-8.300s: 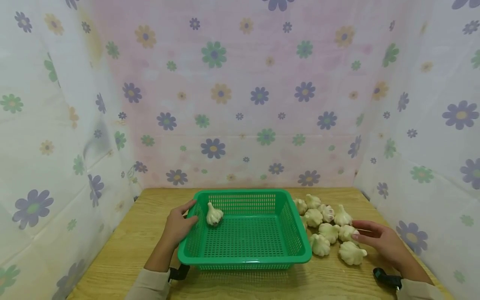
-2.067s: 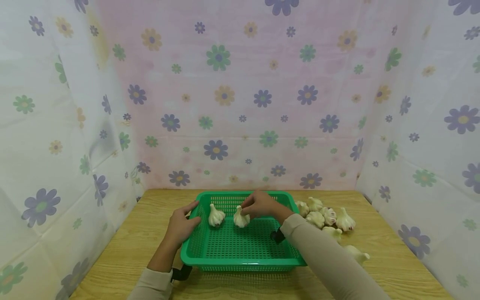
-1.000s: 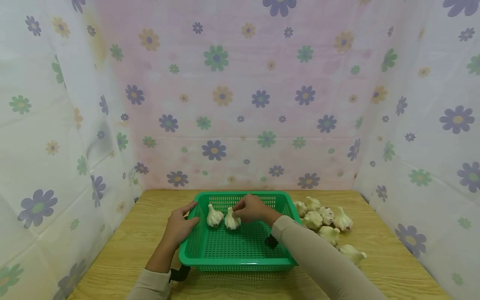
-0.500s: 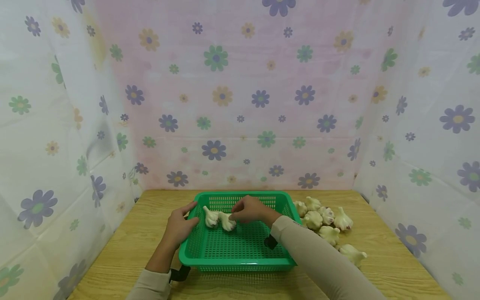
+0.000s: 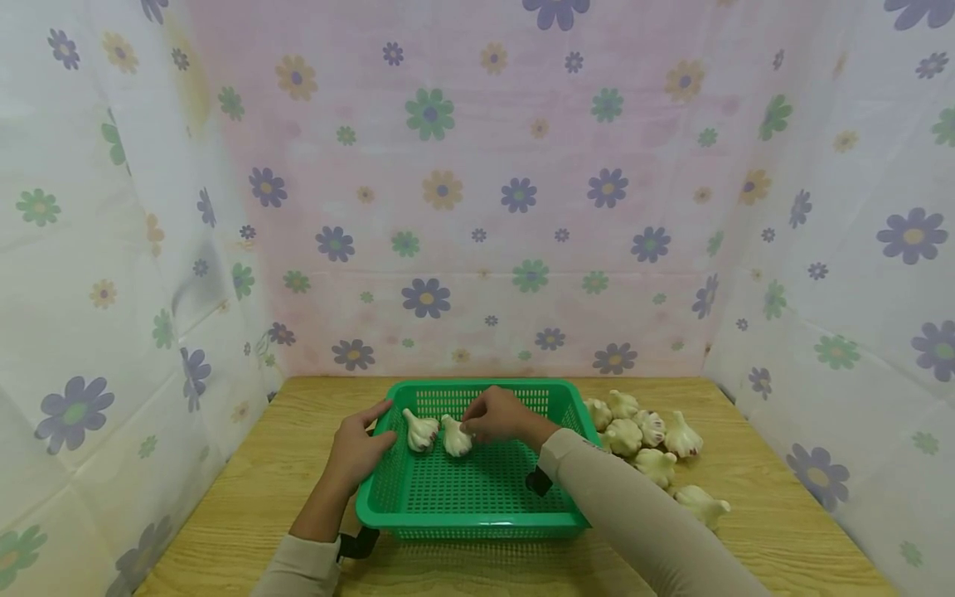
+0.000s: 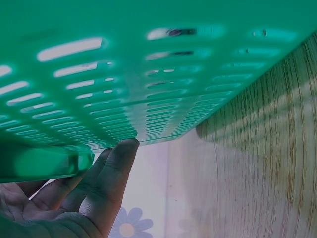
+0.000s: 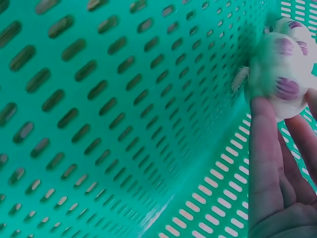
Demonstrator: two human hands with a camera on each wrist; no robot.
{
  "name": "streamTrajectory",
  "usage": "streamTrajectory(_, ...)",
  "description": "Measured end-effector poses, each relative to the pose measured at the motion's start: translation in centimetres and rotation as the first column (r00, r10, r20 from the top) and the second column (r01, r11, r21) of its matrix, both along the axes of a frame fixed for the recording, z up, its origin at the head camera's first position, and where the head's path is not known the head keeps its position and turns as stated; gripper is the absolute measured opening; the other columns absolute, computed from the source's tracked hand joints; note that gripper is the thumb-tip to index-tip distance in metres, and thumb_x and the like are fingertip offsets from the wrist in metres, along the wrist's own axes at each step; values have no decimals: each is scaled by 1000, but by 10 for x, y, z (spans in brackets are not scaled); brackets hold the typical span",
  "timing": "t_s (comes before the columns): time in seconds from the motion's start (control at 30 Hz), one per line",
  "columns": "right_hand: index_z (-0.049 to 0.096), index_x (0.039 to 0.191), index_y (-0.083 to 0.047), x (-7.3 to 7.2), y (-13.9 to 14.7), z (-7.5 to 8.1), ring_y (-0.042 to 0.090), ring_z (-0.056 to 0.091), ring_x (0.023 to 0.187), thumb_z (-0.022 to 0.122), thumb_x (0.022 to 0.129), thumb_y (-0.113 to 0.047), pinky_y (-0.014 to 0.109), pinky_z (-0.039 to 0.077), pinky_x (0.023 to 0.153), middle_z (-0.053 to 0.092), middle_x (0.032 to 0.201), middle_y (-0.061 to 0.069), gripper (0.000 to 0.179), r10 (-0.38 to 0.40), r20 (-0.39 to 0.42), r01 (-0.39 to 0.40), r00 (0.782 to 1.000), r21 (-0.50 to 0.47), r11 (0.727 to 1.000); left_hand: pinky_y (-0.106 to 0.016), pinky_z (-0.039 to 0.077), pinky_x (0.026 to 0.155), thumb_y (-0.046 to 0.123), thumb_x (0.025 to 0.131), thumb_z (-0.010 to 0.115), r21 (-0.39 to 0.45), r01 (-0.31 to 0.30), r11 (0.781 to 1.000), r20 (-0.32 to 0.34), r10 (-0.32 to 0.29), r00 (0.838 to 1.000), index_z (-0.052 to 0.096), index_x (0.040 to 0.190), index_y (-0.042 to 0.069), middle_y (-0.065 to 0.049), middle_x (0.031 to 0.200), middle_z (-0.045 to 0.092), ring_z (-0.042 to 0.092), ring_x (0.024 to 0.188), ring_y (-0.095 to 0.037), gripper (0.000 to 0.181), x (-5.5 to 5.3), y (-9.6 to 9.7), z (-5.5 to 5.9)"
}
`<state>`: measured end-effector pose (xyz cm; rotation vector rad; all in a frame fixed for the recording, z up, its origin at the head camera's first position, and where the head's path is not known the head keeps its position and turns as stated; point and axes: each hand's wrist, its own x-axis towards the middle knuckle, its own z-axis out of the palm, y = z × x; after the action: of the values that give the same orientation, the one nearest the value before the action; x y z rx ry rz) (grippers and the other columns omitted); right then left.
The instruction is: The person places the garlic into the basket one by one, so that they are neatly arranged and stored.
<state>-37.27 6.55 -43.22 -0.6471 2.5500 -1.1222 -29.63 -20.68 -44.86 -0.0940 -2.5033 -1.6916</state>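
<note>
Inside the green plastic basket (image 5: 488, 521), two garlic bulbs stand side by side near the left wall. My right hand (image 5: 498, 416) reaches in from the right, its fingertips gripping the right-hand garlic bulb (image 5: 457, 439), whose stem tips left. In the right wrist view, fingers (image 7: 265, 148) touch this white, purple-marked bulb (image 7: 280, 74). A small gap separates it from the other garlic bulb (image 5: 421, 433) in the head view. My left hand (image 5: 356, 448) holds the basket's left rim, thumb on top; in the left wrist view its fingers (image 6: 111, 183) lie against the outer side.
Several more garlic bulbs (image 5: 627, 435) lie heaped on the wooden table (image 5: 776, 497) right of the basket, one bulb (image 5: 701, 504) nearer the front and close to my right sleeve (image 5: 642, 514). A flower-patterned curtain (image 5: 485, 207) walls the table at the back and sides.
My right hand has gone from the heap into the basket with a second garlic bulb, and moved it left beside the first. Both bulbs have tilted left. The left hand stays on the rim.
</note>
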Motion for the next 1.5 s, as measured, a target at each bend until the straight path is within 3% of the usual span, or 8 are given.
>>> streamTrajectory(0.43, 77, 120, -7, 2, 0, 1, 28, 78, 83, 72, 98, -20, 45, 63, 74, 78, 104, 7, 26, -26, 82, 31, 996, -58, 998, -34, 56, 72, 6, 94, 61, -12, -4, 1000, 2, 4, 1000, 48, 156, 12, -12, 167, 36, 50, 140, -47, 63, 0, 0, 0)
streamTrajectory(0.63, 79, 116, -10, 3, 0, 0, 22, 76, 89, 85, 86, -28, 40, 62, 76, 78, 107, 4, 35, 28, -6, -28, 1000, -3, 1000, -34, 56, 72, 5, 94, 60, -10, 3, 1000, -6, -3, 1000, 48, 156, 11, -12, 167, 36, 50, 139, -47, 63, 0, -1, 0)
streamTrajectory(0.77, 80, 113, -13, 2, -1, -2, 17, 72, 96, 88, 83, -27, 36, 60, 76, 78, 109, 1, 33, 28, -70, -25, 997, 39, 999, -33, 55, 73, 5, 94, 61, -14, 2, 1000, -10, -3, 1000, 48, 156, 11, -11, 166, 37, 50, 140, -47, 63, -1, -1, -1)
streamTrajectory(1.2, 79, 116, -13, 1, -3, -2, 19, 71, 101, 86, 85, -30, 37, 60, 79, 77, 111, 1, 36, 4, -96, 3, 995, 75, 997, -33, 53, 70, 5, 94, 61, -14, 4, 1000, -4, -4, 1000, 48, 156, 11, -11, 167, 36, 49, 140, -47, 63, -1, -1, 0)
streamTrajectory(1.5, 72, 125, -1, 2, 0, 3, 18, 75, 85, 85, 86, -21, 39, 62, 76, 72, 122, 16, 45, 2, 8, -2, 1000, -10, 1000, -33, 53, 68, 5, 94, 61, 3, 5, 1000, 0, -5, 1000, 48, 156, 10, -11, 167, 36, 51, 139, -46, 64, 1, 1, 1)
